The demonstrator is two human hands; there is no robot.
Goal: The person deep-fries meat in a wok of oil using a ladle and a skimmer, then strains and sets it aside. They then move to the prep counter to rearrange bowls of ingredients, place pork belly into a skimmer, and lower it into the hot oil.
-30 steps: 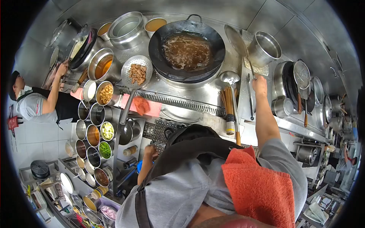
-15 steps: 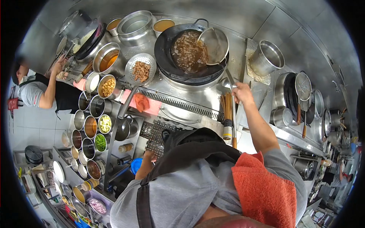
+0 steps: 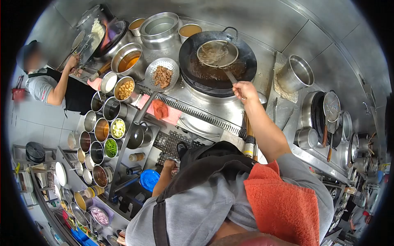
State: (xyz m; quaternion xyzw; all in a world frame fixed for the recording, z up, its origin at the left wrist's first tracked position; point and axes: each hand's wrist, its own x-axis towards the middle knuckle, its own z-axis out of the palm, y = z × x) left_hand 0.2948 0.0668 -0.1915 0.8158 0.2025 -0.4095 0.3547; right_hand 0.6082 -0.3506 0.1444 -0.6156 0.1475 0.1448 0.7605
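Observation:
My right hand [image 3: 245,90] is closed around the handle of a mesh strainer [image 3: 217,59]. The strainer's round basket sits inside the large black wok [image 3: 191,69], over brown liquid, with light pieces in the mesh. Just right of that hand, part of a metal ladle [image 3: 262,98] shows at the stove's edge. My left hand [image 3: 169,165] hangs low by my side, near a blue lid [image 3: 150,179]; its fingers are mostly hidden, so any grip is unclear. Left of the wok, a perforated ladle [image 3: 150,74] holds brown meat pieces [image 3: 163,76].
Pots of ingredients, including green vegetables [image 3: 111,147], crowd the left counter. An orange cloth [image 3: 160,109] lies on the stove front. A bundle of thin sticks [image 3: 249,131] stands near my waist. A steel pot [image 3: 296,74] stands right. A co-worker [image 3: 53,88] handles a pan beside flames.
The strainer has moved from the wok's right side to its upper middle and now holds light pieces. My right hand has shifted up and left. The liquid in the wok looks lower.

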